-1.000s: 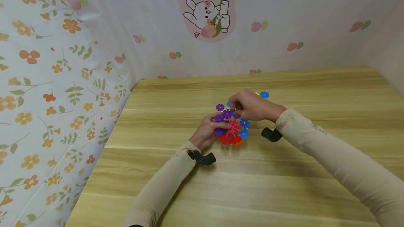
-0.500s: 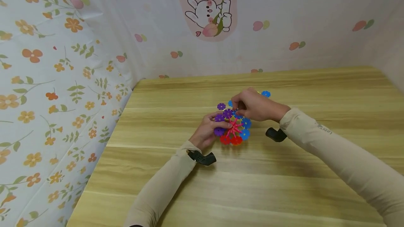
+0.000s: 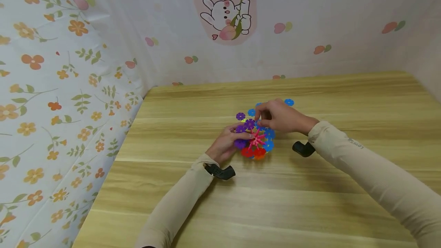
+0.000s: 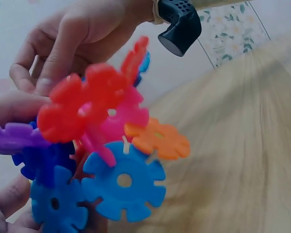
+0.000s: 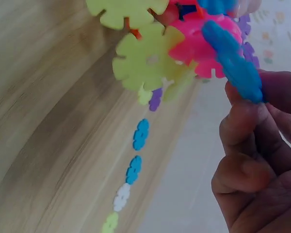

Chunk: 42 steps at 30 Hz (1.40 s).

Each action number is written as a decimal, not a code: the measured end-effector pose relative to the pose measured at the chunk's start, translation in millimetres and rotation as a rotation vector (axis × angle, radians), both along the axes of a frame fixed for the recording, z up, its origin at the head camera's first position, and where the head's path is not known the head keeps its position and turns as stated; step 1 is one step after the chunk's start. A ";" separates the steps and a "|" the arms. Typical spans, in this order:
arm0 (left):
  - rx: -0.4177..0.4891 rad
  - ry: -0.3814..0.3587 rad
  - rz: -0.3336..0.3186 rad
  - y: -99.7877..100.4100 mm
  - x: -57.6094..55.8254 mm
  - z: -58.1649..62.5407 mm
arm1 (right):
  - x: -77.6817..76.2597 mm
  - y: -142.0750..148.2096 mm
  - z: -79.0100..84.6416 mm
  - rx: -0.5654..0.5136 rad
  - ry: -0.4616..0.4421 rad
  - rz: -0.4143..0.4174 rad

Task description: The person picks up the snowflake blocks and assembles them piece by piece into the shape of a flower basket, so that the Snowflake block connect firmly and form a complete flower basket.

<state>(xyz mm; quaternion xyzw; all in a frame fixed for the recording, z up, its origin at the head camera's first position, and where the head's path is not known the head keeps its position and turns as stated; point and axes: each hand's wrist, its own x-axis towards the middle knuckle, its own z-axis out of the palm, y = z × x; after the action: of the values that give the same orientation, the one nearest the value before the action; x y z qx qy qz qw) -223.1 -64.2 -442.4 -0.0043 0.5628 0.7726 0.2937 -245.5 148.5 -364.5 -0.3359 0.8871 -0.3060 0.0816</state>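
A ball-like build of slotted flower-shaped plastic discs (image 3: 255, 139) is held near the middle of the table by my left hand (image 3: 227, 142), its thumb across the near side. Pink discs (image 4: 121, 116) form the middle; red, orange, blue, purple and yellow-green ones stand out around it. My right hand (image 3: 282, 116) pinches a blue disc (image 5: 235, 60) between thumb and fingertips at the build's far right side. In the left wrist view, the left fingers (image 4: 12, 206) are partly hidden behind purple and blue discs.
Loose discs lie in a row on the wooden table (image 3: 193, 125) behind the build, among them a purple one (image 3: 240, 116), blue ones (image 5: 141, 134) and a white one (image 5: 121, 196). A patterned cloth (image 3: 165, 22) hangs along the table's back and left sides.
My right hand has shifted slightly right, still pinching at the build. The build has tilted a little in my left hand, and a yellow disc edge now shows at its far side.
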 end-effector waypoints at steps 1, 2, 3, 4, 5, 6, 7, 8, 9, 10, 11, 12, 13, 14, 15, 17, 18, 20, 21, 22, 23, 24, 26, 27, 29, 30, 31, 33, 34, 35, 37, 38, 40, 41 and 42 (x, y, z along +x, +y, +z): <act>0.008 -0.004 -0.006 0.8 -0.7 0.6 | -0.6 1.0 0.6 -0.010 -0.011 -0.007; 0.017 -0.001 -0.011 1.6 -1.4 1.5 | -1.3 2.1 1.0 -0.017 -0.016 -0.018; 0.025 0.006 -0.015 2.4 -2.0 2.3 | -1.6 3.3 1.5 -0.026 -0.021 -0.029; 0.031 0.008 -0.013 3.1 -2.4 3.2 | -1.5 4.8 1.8 -0.037 -0.028 -0.040; 0.036 0.014 -0.013 3.7 -3.0 3.8 | -1.0 6.3 2.3 -0.046 -0.039 -0.053; 0.041 0.018 -0.012 3.9 -3.4 4.2 | -0.3 8.1 2.2 -0.057 -0.045 -0.068; 0.039 0.014 -0.007 4.0 -3.7 4.6 | 0.4 10.2 1.5 -0.067 -0.040 -0.084; 0.038 0.012 -0.003 3.9 -4.0 5.2 | 1.1 12.3 0.0 -0.069 -0.026 -0.104; 0.037 0.006 0.003 3.8 -4.2 5.6 | 2.4 14.1 -1.2 -0.073 -0.017 -0.124; 0.039 -0.001 0.010 3.6 -4.4 6.3 | 3.7 15.9 -2.4 -0.075 -0.012 -0.148; 0.040 -0.005 0.017 3.4 -4.7 6.8 | 5.2 17.3 -3.5 -0.074 -0.015 -0.173; 0.042 -0.006 0.024 3.4 -5.1 7.3 | 6.9 18.6 -4.3 -0.073 -0.030 -0.198; 0.050 -0.005 0.031 3.5 -5.7 7.9 | 8.6 19.7 -5.2 -0.071 -0.056 -0.220; 0.052 0.003 0.035 3.7 -6.4 8.4 | 10.6 20.5 -6.1 -0.077 -0.103 -0.236; 0.053 0.011 0.039 3.8 -6.9 9.1 | 12.5 21.3 -7.0 -0.089 -0.162 -0.245; 0.062 0.018 0.050 4.5 -8.6 9.9 | 15.8 22.4 -9.7 -0.129 -0.310 -0.261; 0.070 0.017 0.056 5.0 -9.4 10.5 | 17.3 22.7 -11.2 -0.163 -0.392 -0.267; 0.087 0.008 0.065 6.3 -10.6 11.7 | 20.1 23.0 -14.6 -0.252 -0.544 -0.281; 0.097 0.003 0.069 7.3 -11.2 12.4 | 21.2 22.9 -16.4 -0.301 -0.603 -0.290; 0.100 0.003 0.072 8.5 -11.7 13.1 | 22.3 22.7 -18.1 -0.352 -0.656 -0.303; 0.098 0.009 0.073 9.8 -11.9 13.9 | 23.3 22.3 -19.7 -0.405 -0.700 -0.315; 0.095 0.014 0.070 11.4 -12.3 14.6 | 24.2 22.0 -21.3 -0.445 -0.724 -0.322; 0.072 0.029 0.061 15.1 -13.3 15.2 | 25.3 22.3 -25.0 -0.505 -0.748 -0.341; 0.057 0.036 0.056 17.2 -13.5 15.6 | 25.7 22.6 -26.8 -0.523 -0.750 -0.353; 0.032 0.044 0.045 21.7 -13.9 16.3 | 26.4 23.8 -30.0 -0.543 -0.748 -0.376; 0.026 0.044 0.042 24.1 -14.1 16.5 | 26.5 24.9 -31.6 -0.546 -0.749 -0.390; 0.021 0.044 0.043 26.2 -14.1 16.9 | 26.5 26.3 -33.2 -0.551 -0.751 -0.404; 0.020 0.043 0.050 29.9 -13.9 17.9 | 26.6 28.9 -35.8 -0.558 -0.751 -0.427; 0.020 0.044 0.054 31.4 -14.1 18.0 | 26.6 30.3 -36.9 -0.560 -0.752 -0.436; 0.020 0.047 0.061 32.6 -14.3 18.1 | 26.3 31.9 -38.1 -0.566 -0.756 -0.449; 0.021 0.049 0.067 34.1 -14.7 18.2 | 25.4 35.6 -40.2 -0.589 -0.764 -0.472; 0.022 0.049 0.065 34.6 -14.9 18.1 | 25.1 37.8 -40.7 -0.604 -0.770 -0.485; 0.027 0.054 0.055 34.9 -15.3 18.0 | 24.4 43.5 -41.3 -0.636 -0.782 -0.510; 0.029 0.060 0.043 34.6 -15.4 18.1 | 24.1 47.0 -41.2 -0.655 -0.788 -0.521; 0.030 0.066 0.032 33.9 -15.4 18.3 | 23.7 50.9 -40.8 -0.677 -0.796 -0.528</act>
<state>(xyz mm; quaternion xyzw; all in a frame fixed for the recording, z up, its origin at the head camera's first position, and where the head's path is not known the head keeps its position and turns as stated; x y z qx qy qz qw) -238.5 -30.3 -424.1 0.0166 0.5604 0.7853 0.2628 -221.8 199.4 -405.3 0.0301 0.6947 -0.6848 0.2178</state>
